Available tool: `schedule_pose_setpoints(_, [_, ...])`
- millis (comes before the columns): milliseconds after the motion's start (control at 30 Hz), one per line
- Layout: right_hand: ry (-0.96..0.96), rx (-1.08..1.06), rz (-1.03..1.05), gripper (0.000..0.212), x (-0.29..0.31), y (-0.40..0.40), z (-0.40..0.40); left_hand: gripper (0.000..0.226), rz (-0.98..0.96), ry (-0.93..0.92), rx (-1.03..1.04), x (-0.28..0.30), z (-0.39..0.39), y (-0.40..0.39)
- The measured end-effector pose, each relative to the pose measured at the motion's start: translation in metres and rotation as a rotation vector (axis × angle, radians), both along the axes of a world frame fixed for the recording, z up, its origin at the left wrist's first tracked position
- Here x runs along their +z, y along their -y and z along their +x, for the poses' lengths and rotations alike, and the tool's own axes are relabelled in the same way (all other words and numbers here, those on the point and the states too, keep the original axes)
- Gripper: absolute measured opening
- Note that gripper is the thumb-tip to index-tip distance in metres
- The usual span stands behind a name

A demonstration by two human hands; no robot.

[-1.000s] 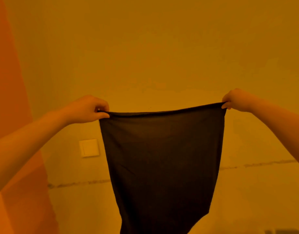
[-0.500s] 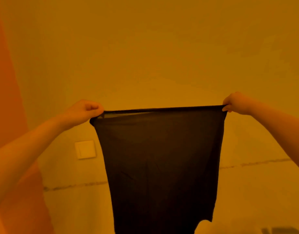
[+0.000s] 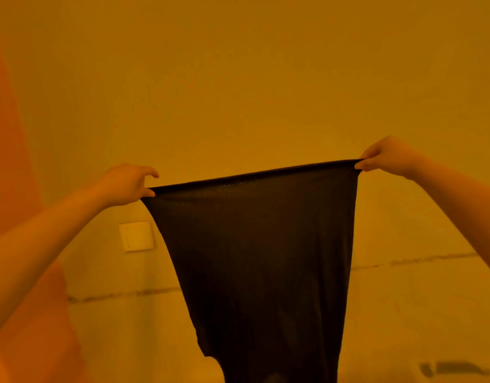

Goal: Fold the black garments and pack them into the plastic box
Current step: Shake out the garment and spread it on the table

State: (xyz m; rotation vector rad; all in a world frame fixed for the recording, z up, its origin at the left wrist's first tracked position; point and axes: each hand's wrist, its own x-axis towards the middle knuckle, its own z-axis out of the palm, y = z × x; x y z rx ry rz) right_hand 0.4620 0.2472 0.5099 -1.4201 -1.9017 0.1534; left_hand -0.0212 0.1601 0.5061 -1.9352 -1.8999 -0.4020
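Both forearms reach fwd into view, bare, held up at roughly chest-to-face height

L hand (image 3: pixel 124 185): pinching the near-left corner of the thin black knit garment (image 3: pixel 260 258), thumb under the hem, index lifted clear and curled above it. Grip looks like thumb vs middle fingers, can't tell exactly which

R hand (image 3: pixel 387 156): pinching the opposite top corner betw thumb and fingertips, sits higher than L, so top hem slopes up L to R

Garment location: in the air betw the two hands, hem pulled taut, rest hanging free and running out of frame at bottom. Narrows toward lower edge; a notch/cut-out shows at lower left. Plastic box not in view

Handling, judged:
- light; hem stays near straight with only fingertip pinches
- soft, no stiffness, drapes in vertical folds; won't hold a crease unaided
- semi-sheer near hem, wall tone shows thru, so prob stretchy fine knit
- may be slippery; pinch on doubled hem is safer than on single layer
- not fragile, but fine knit could snag on nails
- best hold = the two top corners as now; for folding, bring corners together or lay flat first, then press folds w/ flat palm

Behind: plain wall w/ square pale wall switch plate (image 3: pixel 137 235) left of garment, horizontal crack line across lower wall, blurred dark object (image 3: pixel 456 369) lower right, unidentifiable. Orange-toned vertical surface at far left
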Motion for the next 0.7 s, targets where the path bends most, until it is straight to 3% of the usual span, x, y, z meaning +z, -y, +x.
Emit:
schedule_pose_setpoints(133, [-0.216, 0.100, -0.022, 0.005, -0.004, 0.003, -0.002, 0.022, 0.033, -0.008, 0.093, 0.000, 0.005, -0.008])
schedule_pose_setpoints(333, [-0.436, 0.222, -0.147, 0.018, -0.014, -0.011, 0.007, 0.017, 0.157, 0.152, 0.065, -0.004, 0.003, -0.023])
schedule_pose_setpoints(533, [-0.137, 0.131, -0.215, 0.014, -0.022, -0.025, 0.017, 0.019, 0.059, 0.208, 0.028, -0.012, 0.009, -0.040])
schedule_pose_setpoints(700, [-0.255, 0.149, -0.291, 0.012, -0.031, -0.036, 0.019, 0.022, -0.045, 0.234, 0.015, -0.023, 0.022, -0.059])
